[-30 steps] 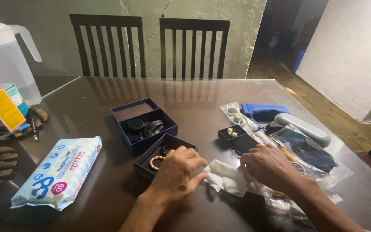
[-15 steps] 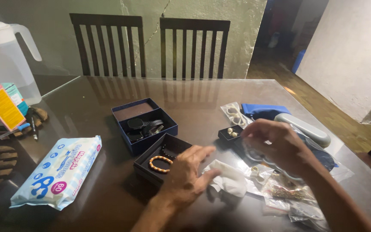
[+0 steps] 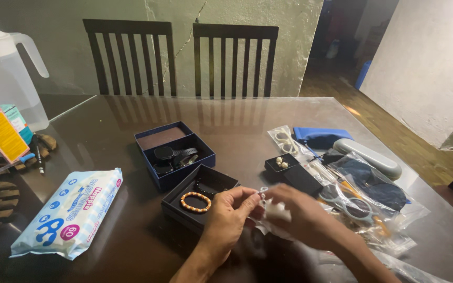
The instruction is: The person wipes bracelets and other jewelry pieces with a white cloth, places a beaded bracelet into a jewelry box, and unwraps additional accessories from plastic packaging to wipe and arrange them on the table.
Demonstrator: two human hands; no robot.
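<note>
A dark glass-topped bench (image 3: pixel 247 118) is carrying everything, with two dark slatted chairs (image 3: pixel 182 57) standing at its far edge. A translucent plastic pitcher (image 3: pixel 3 73) is sitting at the far left, and a pale blue pack of wet wipes (image 3: pixel 69 212) is lying nearer on the left. A navy box (image 3: pixel 174 152) holding a dark watch is resting in the middle, and just in front of it a black tray box (image 3: pixel 200 196) is holding an orange beaded bracelet (image 3: pixel 195 202). To the right, clear plastic bags (image 3: pixel 373 194) are lying in a heap beside a grey glasses case (image 3: pixel 368 156), a blue cloth pouch (image 3: pixel 321 137) and a small black box (image 3: pixel 284 163) with pale earrings. The left hand (image 3: pixel 229 217) and the right hand (image 3: pixel 302 217) are meeting near the front edge, both pinching a white wipe (image 3: pixel 274 212) between closed fingertips, just right of the black tray box. A tiny pale object (image 3: pixel 262 191) is showing at the left fingertips; what it is cannot be told.
</note>
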